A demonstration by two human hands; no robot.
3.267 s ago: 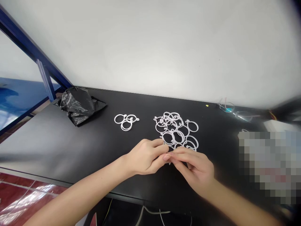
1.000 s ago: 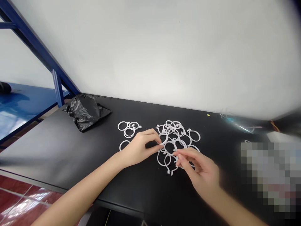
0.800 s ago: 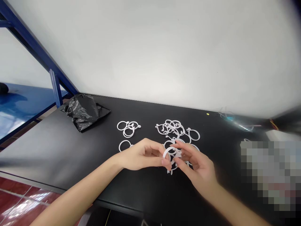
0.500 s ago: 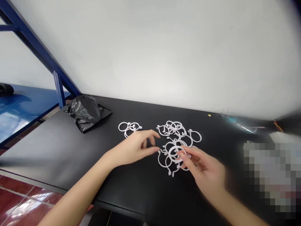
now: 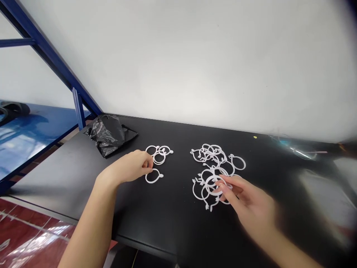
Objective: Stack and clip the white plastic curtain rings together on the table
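Half a second ago my left hand (image 5: pixel 137 166) was beside the pile of white rings (image 5: pixel 219 169); now it has swung left to the lone ring (image 5: pixel 152 182), just below the small cluster of rings (image 5: pixel 159 152). Its fingers curl in toward the thumb at that ring's upper edge, though I can't tell whether they grip it. My right hand (image 5: pixel 223 188) keeps its pinch on another ring, the held ring (image 5: pixel 213 194), over the pile's near part.
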